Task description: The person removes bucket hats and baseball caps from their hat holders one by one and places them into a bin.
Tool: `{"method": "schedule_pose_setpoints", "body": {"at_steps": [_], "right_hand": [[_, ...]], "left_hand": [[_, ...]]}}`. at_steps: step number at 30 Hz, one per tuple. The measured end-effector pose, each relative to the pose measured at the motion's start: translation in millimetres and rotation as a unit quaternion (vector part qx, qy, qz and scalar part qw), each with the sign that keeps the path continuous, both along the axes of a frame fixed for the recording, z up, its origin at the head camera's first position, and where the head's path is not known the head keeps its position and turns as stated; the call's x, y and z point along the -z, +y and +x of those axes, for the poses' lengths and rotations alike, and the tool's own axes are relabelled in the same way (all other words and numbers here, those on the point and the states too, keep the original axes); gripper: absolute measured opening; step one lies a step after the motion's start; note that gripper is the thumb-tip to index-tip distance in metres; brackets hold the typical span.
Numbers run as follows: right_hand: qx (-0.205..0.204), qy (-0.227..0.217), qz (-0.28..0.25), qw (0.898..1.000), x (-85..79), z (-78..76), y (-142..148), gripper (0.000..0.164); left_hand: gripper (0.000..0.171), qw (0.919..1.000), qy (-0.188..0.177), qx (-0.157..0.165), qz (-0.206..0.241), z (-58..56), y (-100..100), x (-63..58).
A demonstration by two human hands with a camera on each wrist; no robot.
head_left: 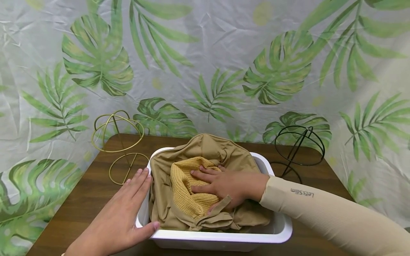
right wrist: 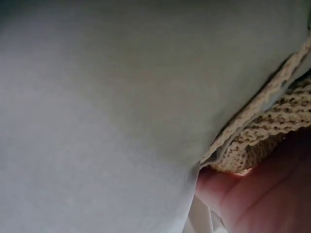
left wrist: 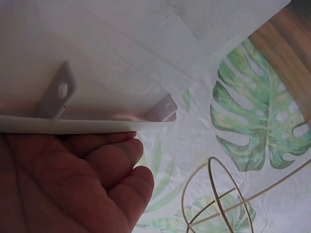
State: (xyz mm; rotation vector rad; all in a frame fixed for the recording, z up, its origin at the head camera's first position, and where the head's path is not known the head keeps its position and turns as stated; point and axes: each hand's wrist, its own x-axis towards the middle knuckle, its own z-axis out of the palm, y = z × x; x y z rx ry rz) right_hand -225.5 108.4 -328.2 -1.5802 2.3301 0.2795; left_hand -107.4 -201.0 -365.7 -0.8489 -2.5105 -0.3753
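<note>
A white plastic tub (head_left: 224, 236) stands on the table, filled with a tan cloth garment (head_left: 205, 147) that rises above its back rim. Within its folds lies a mustard-yellow ribbed knit (head_left: 183, 190). My right hand (head_left: 232, 185) presses down on the knit with spread fingers; its thumb is partly hidden by a tan strap (head_left: 221, 206). Along the tub's left rim lies my left hand (head_left: 118, 209), fingers straight and thumb at the front corner. In the left wrist view, that hand's fingers (left wrist: 116, 160) touch the rim edge from outside.
On the wooden table (head_left: 93, 188), a gold wire stand (head_left: 118, 149) is behind the left hand. A black wire stand (head_left: 299, 145) is at the back right. A leaf-print curtain (head_left: 211, 42) hangs behind the table.
</note>
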Motion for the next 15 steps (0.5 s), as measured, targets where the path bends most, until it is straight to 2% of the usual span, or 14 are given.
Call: {"method": "schedule_pose_setpoints", "body": {"at_steps": [4,10,15], "right_hand": [[-0.004,0.004,-0.012,1.000,-8.5,2.4,4,0.079],[0.014,-0.018,-0.068,0.997,-40.7,10.4,19,0.082],[0.011,0.021,-0.114,0.993,-71.2,18.3,28,0.085]], "left_hand": [[0.099,1.0000,-0.005,-0.001,-0.003,0.1,0,-0.6],[0.099,1.0000,-0.006,-0.003,-0.006,0.3,1,-0.9],[0.098,0.9999,-0.008,-0.007,-0.004,0.8,1,-0.4]]}}
